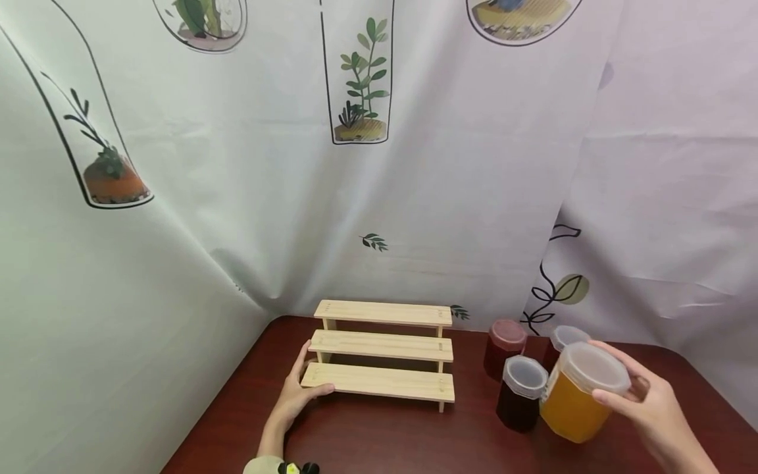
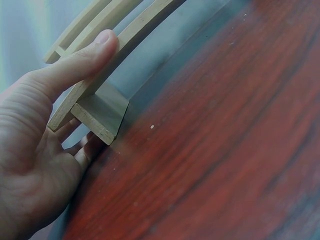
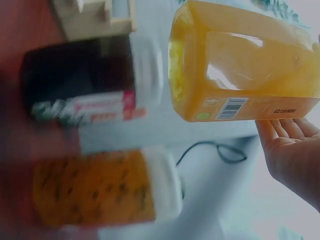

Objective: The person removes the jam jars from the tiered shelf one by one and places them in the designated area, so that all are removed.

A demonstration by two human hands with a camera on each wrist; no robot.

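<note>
A three-tier wooden step shelf [image 1: 379,380] stands on the table, and my left hand [image 1: 295,395] grips its left end. Up close, the thumb lies on top of a shelf board [image 2: 135,35] while the other fingers are partly hidden beneath. My right hand [image 1: 657,405] holds a large jar [image 1: 571,408] of yellow-orange contents around its whitish lid. In the right wrist view this yellow jar [image 3: 260,60] is raised off the table, its barcode label showing. Near it stand a dark jar [image 1: 516,405] with a clear lid and an orange, dark-speckled jar [image 3: 95,187] with a white lid.
A red-lidded jar [image 1: 505,349] and another white-lidded jar [image 1: 567,337] stand behind, to the right of the shelf. The dark red wooden table [image 1: 379,441] ends against a printed white curtain [image 1: 462,217]. A dark leaf outline [image 3: 225,152] shows on the curtain.
</note>
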